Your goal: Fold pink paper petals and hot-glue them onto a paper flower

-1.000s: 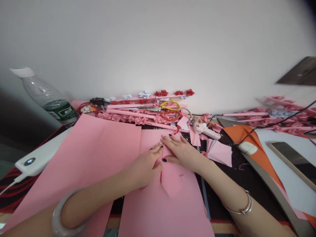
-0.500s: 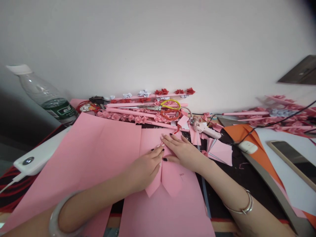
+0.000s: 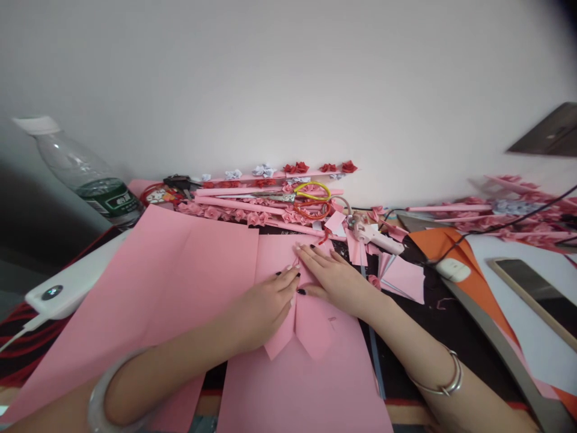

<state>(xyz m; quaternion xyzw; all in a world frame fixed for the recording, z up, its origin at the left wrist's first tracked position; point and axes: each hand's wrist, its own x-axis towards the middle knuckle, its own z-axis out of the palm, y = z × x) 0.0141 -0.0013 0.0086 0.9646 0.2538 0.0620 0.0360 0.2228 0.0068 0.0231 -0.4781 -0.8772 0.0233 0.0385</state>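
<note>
My left hand (image 3: 265,310) presses down on the left flap of a folded pink paper piece (image 3: 313,331), its fingers stretched out and close together. My right hand (image 3: 331,279) lies flat on the upper right part of the same piece, fingers a little apart. The fingertips of both hands meet near the piece's middle seam. Two pointed ends of the piece show below the hands; its upper part is mostly covered. Beneath it lies a pink sheet (image 3: 306,394), and a larger creased pink sheet (image 3: 157,288) spreads out under my left forearm.
Scissors (image 3: 311,192) and paper-flower stems (image 3: 252,219) lie along the wall. A pink glue gun (image 3: 376,236) rests right of them. At left are a water bottle (image 3: 108,195) and a white power bank (image 3: 74,279). A phone (image 3: 536,294) lies at right.
Both hands keep nearly the same place on the folded paper. Only a very slight shift of the view shows.
</note>
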